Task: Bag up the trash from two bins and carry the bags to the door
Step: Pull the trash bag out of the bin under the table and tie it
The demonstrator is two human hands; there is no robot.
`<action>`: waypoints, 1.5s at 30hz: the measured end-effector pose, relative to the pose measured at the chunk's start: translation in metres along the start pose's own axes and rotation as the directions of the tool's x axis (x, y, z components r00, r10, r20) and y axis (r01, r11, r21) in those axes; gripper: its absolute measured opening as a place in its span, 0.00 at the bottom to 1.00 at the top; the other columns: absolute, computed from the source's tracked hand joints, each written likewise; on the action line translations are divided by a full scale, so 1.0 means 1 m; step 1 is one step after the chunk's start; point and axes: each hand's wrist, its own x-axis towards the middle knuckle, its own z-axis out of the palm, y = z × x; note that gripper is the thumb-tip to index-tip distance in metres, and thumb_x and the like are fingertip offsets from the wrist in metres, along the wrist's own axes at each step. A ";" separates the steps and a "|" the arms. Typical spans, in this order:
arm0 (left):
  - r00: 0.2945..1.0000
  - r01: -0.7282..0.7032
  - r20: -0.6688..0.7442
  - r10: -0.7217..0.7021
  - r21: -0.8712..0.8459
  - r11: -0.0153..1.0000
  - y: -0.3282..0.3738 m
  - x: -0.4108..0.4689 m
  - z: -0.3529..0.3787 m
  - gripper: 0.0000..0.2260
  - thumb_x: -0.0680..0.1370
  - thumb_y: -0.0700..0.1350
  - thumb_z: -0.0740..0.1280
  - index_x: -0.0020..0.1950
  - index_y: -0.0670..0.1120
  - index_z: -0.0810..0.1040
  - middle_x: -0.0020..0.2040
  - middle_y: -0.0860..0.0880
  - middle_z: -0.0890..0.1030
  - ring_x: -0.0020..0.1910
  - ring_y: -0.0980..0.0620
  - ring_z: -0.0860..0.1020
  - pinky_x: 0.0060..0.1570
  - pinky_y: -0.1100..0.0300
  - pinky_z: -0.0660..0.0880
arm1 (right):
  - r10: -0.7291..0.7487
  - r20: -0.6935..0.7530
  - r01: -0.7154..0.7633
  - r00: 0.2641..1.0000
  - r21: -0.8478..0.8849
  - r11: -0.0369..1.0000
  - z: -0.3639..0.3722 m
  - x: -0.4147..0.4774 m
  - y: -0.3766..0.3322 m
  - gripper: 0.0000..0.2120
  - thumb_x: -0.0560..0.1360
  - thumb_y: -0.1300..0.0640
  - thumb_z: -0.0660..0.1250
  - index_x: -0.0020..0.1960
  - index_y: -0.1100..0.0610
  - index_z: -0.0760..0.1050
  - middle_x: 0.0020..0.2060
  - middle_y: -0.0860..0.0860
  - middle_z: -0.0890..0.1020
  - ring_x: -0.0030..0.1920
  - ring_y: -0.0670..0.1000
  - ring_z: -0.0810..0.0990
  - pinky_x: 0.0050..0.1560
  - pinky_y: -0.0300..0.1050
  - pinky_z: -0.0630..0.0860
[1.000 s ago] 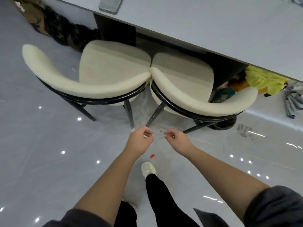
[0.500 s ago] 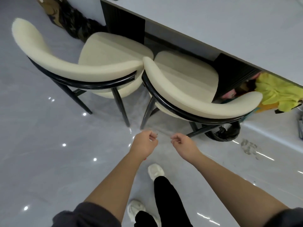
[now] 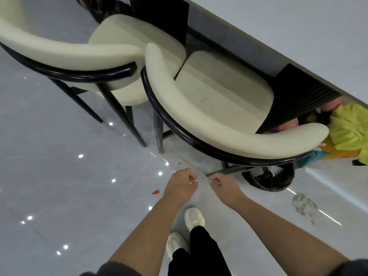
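Note:
My left hand (image 3: 182, 187) and my right hand (image 3: 224, 186) are fisted close together, low over the floor in front of me. Each pinches an edge of a thin, nearly see-through plastic bag (image 3: 200, 174) stretched between them; its body is hard to make out. A round bin (image 3: 268, 181) lined with a black bag stands on the floor to the right of my hands. It sits under the right cream chair (image 3: 229, 108), partly hidden by the chair's black frame.
A second cream chair (image 3: 79, 52) stands to the left, both pushed under a grey table (image 3: 298, 26). Yellow and coloured cloth (image 3: 350, 132) lies under the table at right. A red scrap (image 3: 155, 192) and grey debris (image 3: 304, 204) lie on the glossy floor.
I have stepped closer to the chairs and turned right, so the bin shows more fully. My hands stay fisted and have drawn slightly nearer each other.

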 end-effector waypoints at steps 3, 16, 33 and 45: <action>1.000 0.005 0.005 -0.005 0.031 0.999 -0.008 0.009 0.024 0.05 0.74 0.42 0.66 0.48 0.49 0.78 0.44 0.54 0.78 0.44 0.55 0.77 0.47 0.62 0.76 | -0.031 0.009 0.031 0.999 -0.049 0.998 0.004 0.012 0.027 0.12 0.78 0.58 0.57 0.57 0.55 0.77 0.51 0.51 0.81 0.47 0.49 0.78 0.44 0.38 0.69; 0.998 0.009 -0.061 -0.005 0.072 0.997 -0.049 0.037 0.142 0.07 0.74 0.42 0.65 0.50 0.47 0.79 0.46 0.52 0.79 0.47 0.51 0.79 0.49 0.58 0.77 | -0.147 0.040 0.152 0.988 -0.194 0.969 0.022 0.057 0.118 0.11 0.77 0.56 0.58 0.55 0.51 0.76 0.49 0.46 0.78 0.48 0.48 0.75 0.46 0.38 0.67; 0.981 -0.097 -0.177 0.079 -0.095 0.991 -0.071 0.130 0.358 0.04 0.73 0.42 0.66 0.43 0.51 0.78 0.44 0.52 0.82 0.44 0.53 0.79 0.46 0.61 0.77 | -0.556 -0.101 0.464 0.825 -0.440 0.769 -0.019 0.139 0.327 0.11 0.75 0.62 0.62 0.56 0.59 0.78 0.53 0.55 0.79 0.56 0.56 0.76 0.56 0.47 0.73; 0.984 -0.105 -0.177 0.009 -0.541 0.835 -0.030 0.218 0.421 0.06 0.78 0.42 0.65 0.40 0.45 0.74 0.40 0.44 0.79 0.31 0.53 0.79 0.43 0.56 0.80 | -0.690 -0.271 0.562 0.671 -0.421 0.712 -0.051 0.201 0.404 0.06 0.73 0.62 0.66 0.48 0.59 0.80 0.43 0.50 0.78 0.48 0.54 0.77 0.51 0.44 0.72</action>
